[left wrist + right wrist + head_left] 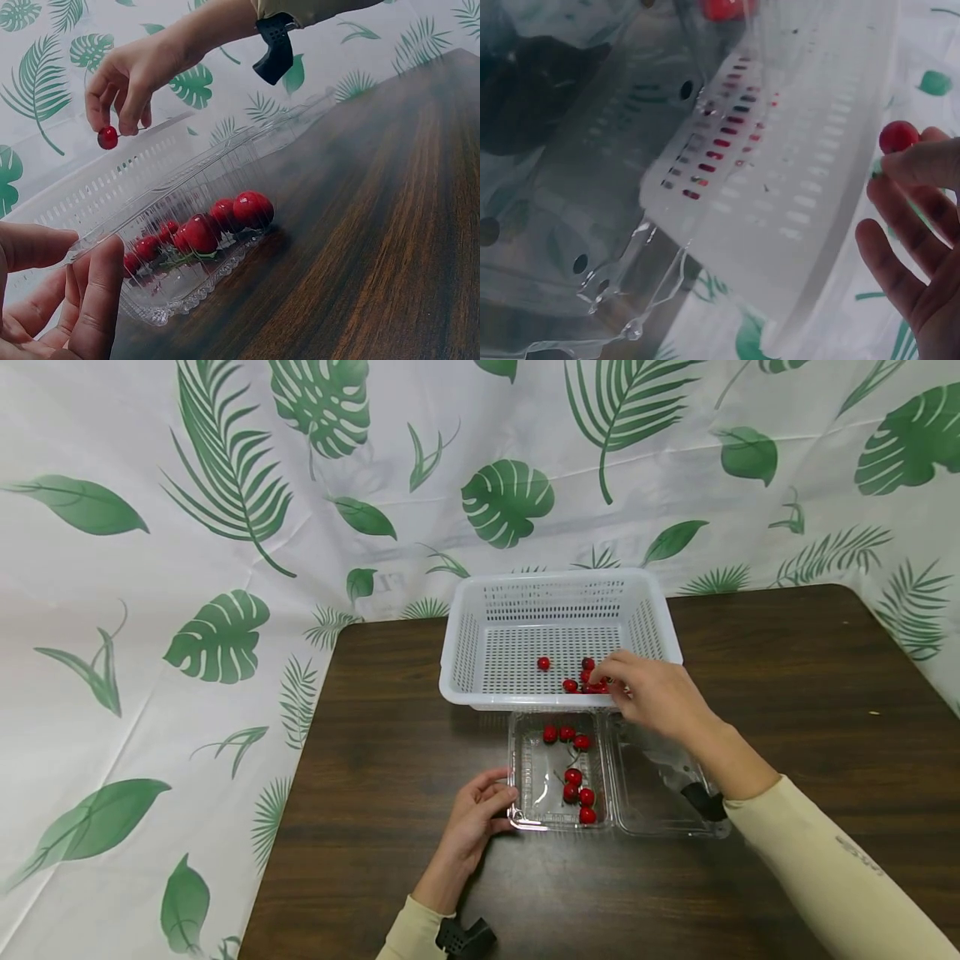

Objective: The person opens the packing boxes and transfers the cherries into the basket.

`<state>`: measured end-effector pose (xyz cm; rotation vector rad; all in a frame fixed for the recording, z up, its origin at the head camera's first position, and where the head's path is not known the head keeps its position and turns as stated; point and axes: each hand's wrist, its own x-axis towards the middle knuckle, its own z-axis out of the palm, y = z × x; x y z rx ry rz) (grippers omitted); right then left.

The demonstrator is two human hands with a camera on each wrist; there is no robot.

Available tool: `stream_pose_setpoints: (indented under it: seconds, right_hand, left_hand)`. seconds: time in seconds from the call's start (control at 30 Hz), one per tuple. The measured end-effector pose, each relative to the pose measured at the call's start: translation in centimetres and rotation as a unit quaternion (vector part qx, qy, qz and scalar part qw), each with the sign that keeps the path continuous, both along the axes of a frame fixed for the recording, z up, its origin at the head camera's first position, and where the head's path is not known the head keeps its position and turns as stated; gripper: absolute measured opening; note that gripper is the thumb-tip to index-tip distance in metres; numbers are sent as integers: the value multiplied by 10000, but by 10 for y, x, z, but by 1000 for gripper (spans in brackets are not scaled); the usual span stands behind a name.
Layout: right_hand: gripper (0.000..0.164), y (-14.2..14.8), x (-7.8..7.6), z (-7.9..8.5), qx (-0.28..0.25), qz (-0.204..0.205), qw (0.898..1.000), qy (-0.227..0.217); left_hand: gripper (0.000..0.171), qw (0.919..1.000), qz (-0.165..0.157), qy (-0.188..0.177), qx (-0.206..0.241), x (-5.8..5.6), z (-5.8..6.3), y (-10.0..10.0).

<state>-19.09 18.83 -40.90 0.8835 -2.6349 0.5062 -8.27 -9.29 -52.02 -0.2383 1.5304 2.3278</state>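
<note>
In the head view my right hand (654, 695) is over the near right part of a white plastic basket (555, 701), which has several cherries inside. Thumb and fingers of that hand pinch a red cherry (108, 137) held up above the basket's rim, as the right wrist view also shows. My left hand (476, 810) grips the left edge of a clear plastic clamshell box (161, 319) between thumb and fingers. Several cherries (201, 234), some with green stems, lie inside the box's left half.
The transparent lid (652, 802) of the box lies opened to the right, under my right forearm. A dark wood table (390, 727) carries everything. Behind it hangs a white cloth (420, 435) printed with green leaves, close to the basket's far side.
</note>
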Motion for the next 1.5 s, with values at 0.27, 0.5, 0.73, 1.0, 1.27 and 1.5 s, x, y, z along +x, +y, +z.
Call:
stream_pose_setpoints:
  seconds: [0.27,0.5,0.73,1.0,1.27,1.5]
  right_hand:
    - [25,5,-5,-8,123,-336,9994,39]
    - [27,8,-7,-12,204,-334,9992,-79]
    - [29,6,-2,-11,220,-440,9988,-81]
    - [29,-17,21,-7,-270,-191,9992,222]
    - [26,-47,58,-31,259,1081,9935,-231]
    - [11,-62,71,-57,1251,1530,9778,-694]
  left_hand:
    - [45,10000,-21,7,9,0,0,0]
    - [44,10000,-25,16,1,0,0,-1]
    - [44,10000,6,1,19,0,-1,-1]
    - [44,10000,9,8,13,0,0,-1]
    - [46,10000,-32,46,26,0,1,-1]
    - [45,10000,-42,7,60,-1,1,-1]
